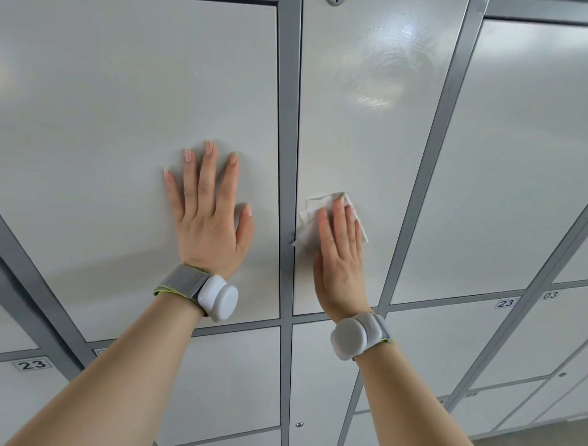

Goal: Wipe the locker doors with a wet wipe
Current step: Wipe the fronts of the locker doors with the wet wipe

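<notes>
Wipe: crumpled white wet wipe point(310, 223) under right hand point(340, 264), its fingers straight and together, just right of grey metal frame post point(288, 127).
Left hand point(210, 223): fingers spread flat, left of post.

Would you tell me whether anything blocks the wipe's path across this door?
Nothing visible does. The right hand presses the wet wipe on the middle door, whose face below the lock is bare; the left hand rests on the neighbouring door.

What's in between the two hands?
A grey frame strip runs between the left hand and the right hand, seen in the head view.
</notes>
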A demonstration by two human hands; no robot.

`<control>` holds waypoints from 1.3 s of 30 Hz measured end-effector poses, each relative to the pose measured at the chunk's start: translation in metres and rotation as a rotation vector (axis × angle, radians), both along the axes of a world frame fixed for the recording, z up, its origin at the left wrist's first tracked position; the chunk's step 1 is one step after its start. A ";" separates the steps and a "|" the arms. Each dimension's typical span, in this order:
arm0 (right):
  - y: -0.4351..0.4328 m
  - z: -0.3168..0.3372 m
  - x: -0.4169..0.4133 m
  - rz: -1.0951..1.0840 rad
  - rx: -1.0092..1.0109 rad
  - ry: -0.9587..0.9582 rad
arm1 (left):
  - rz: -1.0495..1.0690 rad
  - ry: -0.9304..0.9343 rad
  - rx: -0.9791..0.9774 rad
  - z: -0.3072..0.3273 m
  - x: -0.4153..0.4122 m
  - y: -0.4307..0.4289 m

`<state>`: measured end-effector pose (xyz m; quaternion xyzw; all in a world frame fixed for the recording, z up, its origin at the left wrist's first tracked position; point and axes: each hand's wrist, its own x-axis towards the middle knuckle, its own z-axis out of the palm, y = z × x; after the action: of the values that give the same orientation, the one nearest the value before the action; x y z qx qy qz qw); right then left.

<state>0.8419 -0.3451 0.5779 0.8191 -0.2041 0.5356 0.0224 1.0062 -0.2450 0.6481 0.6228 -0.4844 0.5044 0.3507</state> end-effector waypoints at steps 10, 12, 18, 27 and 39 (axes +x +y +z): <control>-0.007 -0.012 -0.019 -0.057 0.028 0.042 | -0.023 0.002 0.017 0.001 0.000 0.003; -0.011 -0.014 -0.024 -0.084 0.067 0.014 | -0.029 0.003 0.025 0.001 0.000 0.004; -0.021 -0.006 -0.034 -0.119 0.188 -0.114 | -0.049 0.014 0.059 0.000 -0.004 0.008; 0.004 0.012 0.001 -0.057 0.173 -0.176 | -0.036 0.028 0.147 -0.041 -0.004 0.018; 0.009 -0.042 -0.001 -0.025 0.004 0.110 | -0.043 0.016 0.111 -0.046 0.002 0.013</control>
<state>0.8413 -0.3365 0.5362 0.8449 -0.2138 0.4888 0.0388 1.0079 -0.2322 0.6018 0.6348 -0.5222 0.4641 0.3302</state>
